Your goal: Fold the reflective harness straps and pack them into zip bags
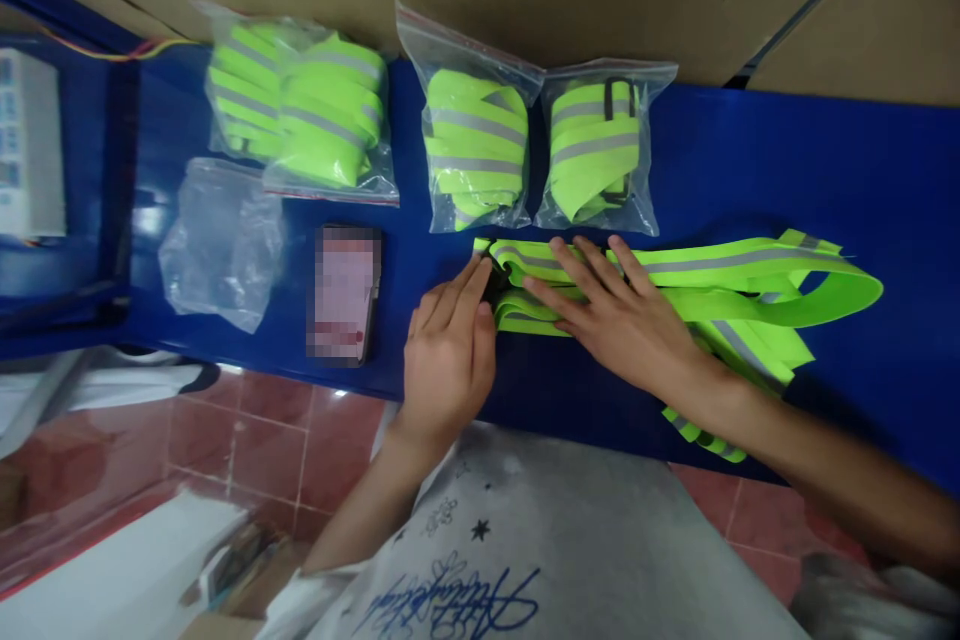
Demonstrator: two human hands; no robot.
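Laid out lengthwise on the blue table is a neon-yellow reflective strap (720,265) with a grey stripe, folded into layers with a loop at its right end. At its left end sits a black buckle (495,278). My left hand (450,350) is closed there, fingers pressed together over the buckle and the strap's end; the thumb side is partly hidden. Fingers spread, my right hand (622,320) lies flat across the middle of the layers. More striped strap pieces (750,350) lie beneath and beside my right forearm, some reaching the table's front edge.
Clear zip bags with folded yellow straps (476,135), (596,140), (330,110) line the back of the blue table (862,170). A bag without straps (221,240) and a phone (345,295) lie left of my hands. A white box (30,145) stands at far left.
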